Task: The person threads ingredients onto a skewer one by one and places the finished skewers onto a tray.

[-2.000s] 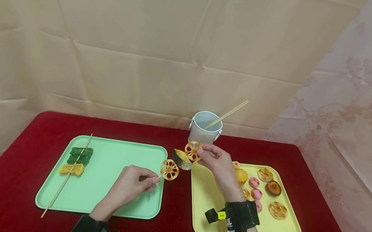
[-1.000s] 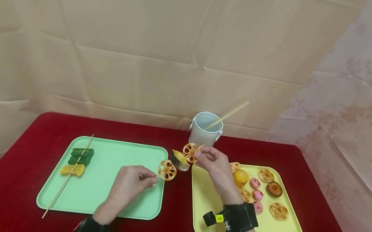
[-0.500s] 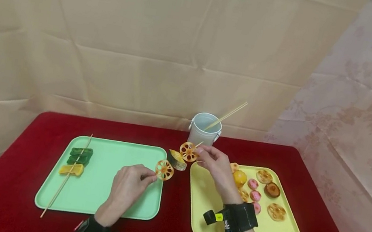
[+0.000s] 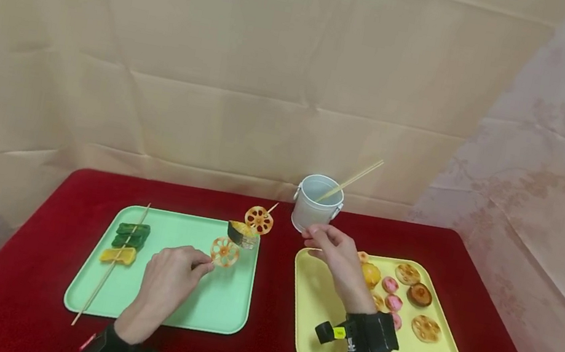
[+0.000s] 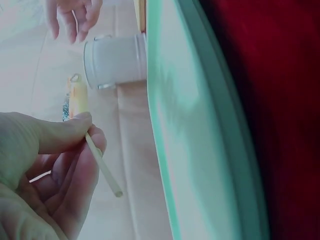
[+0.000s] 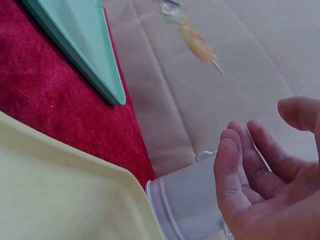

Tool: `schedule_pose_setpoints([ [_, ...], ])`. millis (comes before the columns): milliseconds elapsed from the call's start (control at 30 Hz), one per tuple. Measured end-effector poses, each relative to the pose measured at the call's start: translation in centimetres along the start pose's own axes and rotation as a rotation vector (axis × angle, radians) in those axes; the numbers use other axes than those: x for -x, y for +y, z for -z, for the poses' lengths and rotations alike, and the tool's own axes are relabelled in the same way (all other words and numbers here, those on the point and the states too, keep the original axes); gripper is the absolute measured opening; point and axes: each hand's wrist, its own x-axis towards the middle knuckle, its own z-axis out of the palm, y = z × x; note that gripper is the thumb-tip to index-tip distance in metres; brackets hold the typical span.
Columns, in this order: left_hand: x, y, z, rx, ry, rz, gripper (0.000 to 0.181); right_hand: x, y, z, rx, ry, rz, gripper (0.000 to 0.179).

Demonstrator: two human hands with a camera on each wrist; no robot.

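My left hand (image 4: 170, 278) pinches the bare lower end of a bamboo skewer (image 5: 104, 165) between thumb and fingers. Threaded on the skewer are a lotus root slice (image 4: 224, 252), a dark-rinded pumpkin wedge (image 4: 241, 234) and a second lotus root slice (image 4: 259, 220), with the tip poking out beyond. The skewer is held raised over the right part of the green tray (image 4: 191, 316). My right hand (image 4: 338, 260) hovers above the yellow tray (image 4: 306, 348), near the bucket; in the right wrist view its fingers are loosely bent with nothing between them.
A finished-looking skewer with green pieces (image 4: 131, 236) and a yellow piece (image 4: 118, 255) lies on the green tray's left. On the yellow tray sit several lotus slices, pink rounds (image 4: 393, 302), a yellow squash (image 4: 370, 275) and a mushroom (image 4: 419, 295). The white bucket (image 4: 315, 209) holds bare skewers.
My right hand has let go of the skewer's upper end. My left hand has carried the loaded skewer leftward over the green tray, while the right hand stays near the bucket.
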Motion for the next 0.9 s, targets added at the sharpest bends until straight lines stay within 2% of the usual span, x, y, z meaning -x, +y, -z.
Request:
schedule_pose_setpoints([
  [200, 0.9, -1.8, 1.9, -0.058, 0.014, 0.053, 0.008, 0.2, -0.1, 0.1, 0.022, -0.017, -0.004, 0.04],
  [333, 1.5, -3.4, 3.0, -0.091, -0.009, 0.109, 0.01, 0.1, -0.2, -0.2, 0.02, -0.033, -0.002, 0.037],
  [433, 2.0, -4.6, 3.5, -0.107, -0.018, 0.123, 0.01, 0.1, -0.1, -0.3, 0.025, -0.042, 0.001, 0.039],
  [633, 2.7, -6.4, 4.0, -0.152, -0.023, 0.133, 0.009, 0.1, 0.2, -0.4, 0.045, -0.05, -0.004, 0.04],
  [900, 2.8, -7.5, 4.1, -0.184, -0.116, 0.207, 0.007, 0.1, 0.2, -0.5, 0.052, -0.075, -0.008, 0.036],
])
